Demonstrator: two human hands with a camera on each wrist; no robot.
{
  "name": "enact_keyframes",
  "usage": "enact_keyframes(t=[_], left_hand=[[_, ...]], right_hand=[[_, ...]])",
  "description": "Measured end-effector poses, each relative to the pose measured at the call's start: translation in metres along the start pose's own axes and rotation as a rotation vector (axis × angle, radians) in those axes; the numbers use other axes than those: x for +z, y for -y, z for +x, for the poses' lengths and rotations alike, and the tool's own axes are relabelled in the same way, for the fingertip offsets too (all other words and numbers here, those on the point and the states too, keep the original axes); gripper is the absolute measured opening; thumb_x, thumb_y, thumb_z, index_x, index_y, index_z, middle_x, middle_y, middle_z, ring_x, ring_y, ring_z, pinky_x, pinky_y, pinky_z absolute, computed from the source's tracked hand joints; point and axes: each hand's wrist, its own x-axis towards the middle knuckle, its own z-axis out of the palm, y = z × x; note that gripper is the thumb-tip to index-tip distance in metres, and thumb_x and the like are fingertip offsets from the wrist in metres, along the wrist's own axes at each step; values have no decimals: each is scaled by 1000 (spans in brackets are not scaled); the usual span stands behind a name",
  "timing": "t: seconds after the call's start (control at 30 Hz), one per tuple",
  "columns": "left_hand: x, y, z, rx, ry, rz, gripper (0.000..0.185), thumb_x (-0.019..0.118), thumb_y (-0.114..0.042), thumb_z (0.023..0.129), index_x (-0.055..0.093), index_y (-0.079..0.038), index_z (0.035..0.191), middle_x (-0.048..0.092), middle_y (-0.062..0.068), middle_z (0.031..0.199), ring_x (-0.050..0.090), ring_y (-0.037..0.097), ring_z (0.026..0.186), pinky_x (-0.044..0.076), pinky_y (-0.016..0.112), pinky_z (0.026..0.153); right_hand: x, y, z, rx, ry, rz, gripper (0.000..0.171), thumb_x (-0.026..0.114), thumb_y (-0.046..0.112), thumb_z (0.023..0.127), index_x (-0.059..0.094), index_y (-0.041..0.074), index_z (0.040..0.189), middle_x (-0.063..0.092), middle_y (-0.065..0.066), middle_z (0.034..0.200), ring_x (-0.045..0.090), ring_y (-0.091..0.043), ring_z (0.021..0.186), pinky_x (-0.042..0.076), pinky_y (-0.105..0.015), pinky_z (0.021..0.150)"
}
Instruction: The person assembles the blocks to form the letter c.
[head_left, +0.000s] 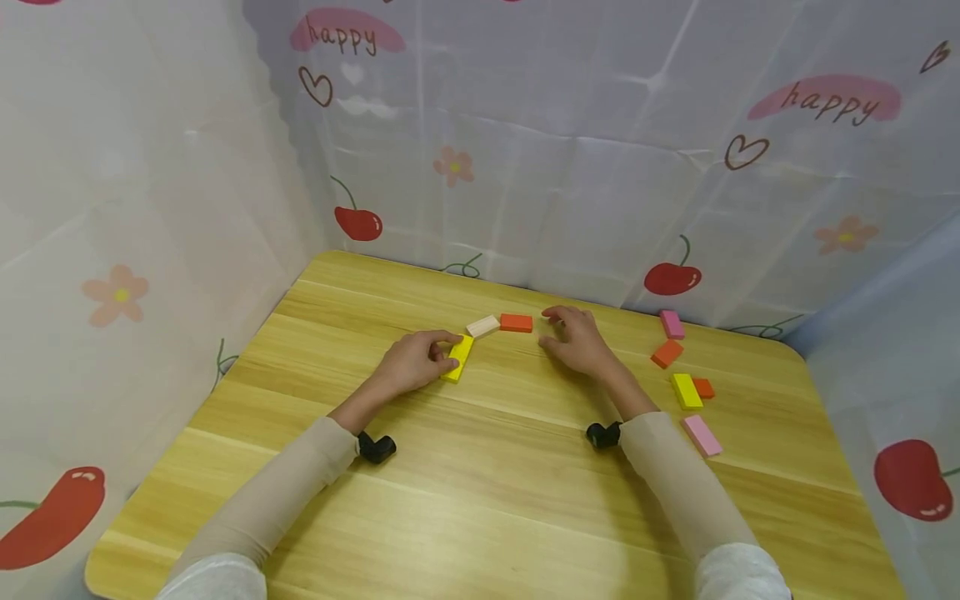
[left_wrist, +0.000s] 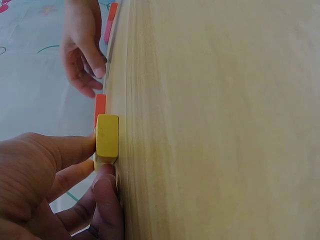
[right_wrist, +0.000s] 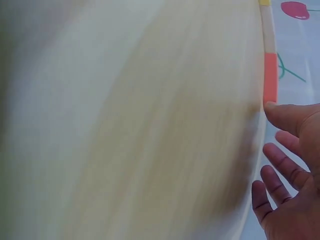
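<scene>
Now your left hand (head_left: 411,363) pinches the yellow block (head_left: 458,357), its long axis pointing away toward the pale block (head_left: 483,326), while your right hand (head_left: 576,340) rests open just beside the orange block (head_left: 516,322).

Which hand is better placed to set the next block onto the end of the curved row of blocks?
Probably the left hand: it already pinches the yellow block beside the cream block. The right hand holds nothing, fingers relaxed by the orange block.

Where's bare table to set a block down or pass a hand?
Free: the near half of the table, between the sleeves, and the left side beyond the left hand. Crowded: the row of yellow block, cream block and orange block, and the right-edge cluster around the pink block.
</scene>
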Motion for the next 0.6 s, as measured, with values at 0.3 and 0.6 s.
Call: enact_keyframes(t=[0.3,0.6], left_hand=[[1,1,0,-6,3,-1,45,77,-32,101,70,-23,145,72,-1,92,61,17,77,45,31,67],[0,-2,0,-14,3,9,45,77,-33,101,70,-24,144,73,0,94,62,17,78,45,31,67]], right_hand=[[-31,-27,-36,-14,-78,6,32,71,15,103,72,-4,129,68,-27,135,57,-45,130,30,-58,111],[-63,-59,-71,15,-130,43,28,68,14,106,72,-5,126,65,-30,137,52,-50,135,28,-65,118]])
